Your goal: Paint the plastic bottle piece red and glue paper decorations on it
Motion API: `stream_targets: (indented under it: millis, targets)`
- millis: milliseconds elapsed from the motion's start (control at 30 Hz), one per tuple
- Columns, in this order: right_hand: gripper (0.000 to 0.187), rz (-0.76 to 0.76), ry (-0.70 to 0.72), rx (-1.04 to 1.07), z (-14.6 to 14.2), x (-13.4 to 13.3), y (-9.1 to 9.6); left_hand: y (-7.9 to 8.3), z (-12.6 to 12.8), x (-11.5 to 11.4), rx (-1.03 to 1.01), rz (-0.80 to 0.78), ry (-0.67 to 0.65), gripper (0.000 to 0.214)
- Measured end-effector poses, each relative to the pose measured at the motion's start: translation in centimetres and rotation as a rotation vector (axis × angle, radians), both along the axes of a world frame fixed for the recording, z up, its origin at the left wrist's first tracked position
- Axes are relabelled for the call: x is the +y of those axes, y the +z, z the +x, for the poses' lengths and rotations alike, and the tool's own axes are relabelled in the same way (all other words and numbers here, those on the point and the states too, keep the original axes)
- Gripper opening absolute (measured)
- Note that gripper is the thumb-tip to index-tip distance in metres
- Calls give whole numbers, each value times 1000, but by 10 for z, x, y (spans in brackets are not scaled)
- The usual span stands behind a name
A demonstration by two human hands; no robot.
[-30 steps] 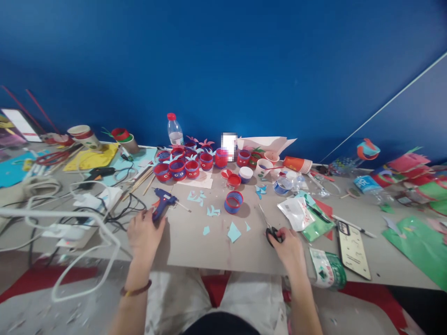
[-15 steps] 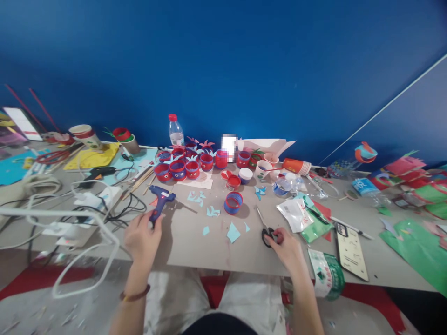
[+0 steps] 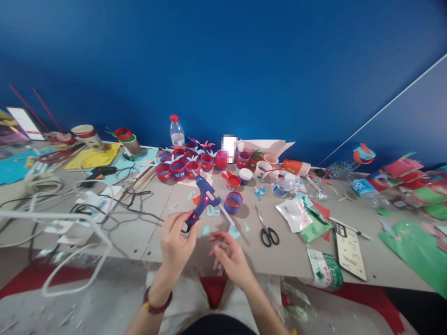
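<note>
A blue glue gun (image 3: 202, 199) is in my left hand (image 3: 179, 242), gripped by its handle, with its nozzle toward the far left and a glue stick poking out of the back. A small red light shows on its body. My right hand (image 3: 226, 258) is just right of and below it, fingers loosely bent and apart, holding nothing. Past the glue stick stands a blue-and-red paper cup ring (image 3: 233, 203). Light-blue paper scraps (image 3: 234, 231) lie beneath and around the gun. Black-handled scissors (image 3: 268, 231) rest on the table to the right.
Red cups with eyes (image 3: 179, 171) stand in a group at the back, near a bottle (image 3: 177, 132). Cables and a power strip (image 3: 101, 209) spread over the left side. A phone (image 3: 350, 251), a white packet (image 3: 293, 214) and a green-white pouch (image 3: 324, 269) lie right.
My left hand has brought the glue gun rightward to the middle, its cord trailing. My right hand has left the scissors, which stay on the table, and moved left beside the gun.
</note>
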State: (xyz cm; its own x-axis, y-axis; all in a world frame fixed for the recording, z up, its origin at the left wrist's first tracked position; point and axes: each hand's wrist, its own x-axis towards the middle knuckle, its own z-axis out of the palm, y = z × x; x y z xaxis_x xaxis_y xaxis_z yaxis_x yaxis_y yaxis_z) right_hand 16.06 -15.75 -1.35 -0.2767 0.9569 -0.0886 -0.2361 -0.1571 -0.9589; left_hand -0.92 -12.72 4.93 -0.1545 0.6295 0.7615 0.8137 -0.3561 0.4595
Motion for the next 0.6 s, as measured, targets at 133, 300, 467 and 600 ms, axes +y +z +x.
stream_targets:
  millis: [133,300,467,600]
  targets:
    - [42,25,11,99,-20,12,10,-7,2,-4,11,2,-29,15]
    - [48,-14,-76,215,-43,27,22,-13,12,-13,67,-27,-148,17]
    - [39,-72,-153,328,-60,30,30,-34,10,-18,30,-85,-233,28]
    - [36,-47,-218,331,-55,30,40,-59,-34,-14,64,-239,-255,41]
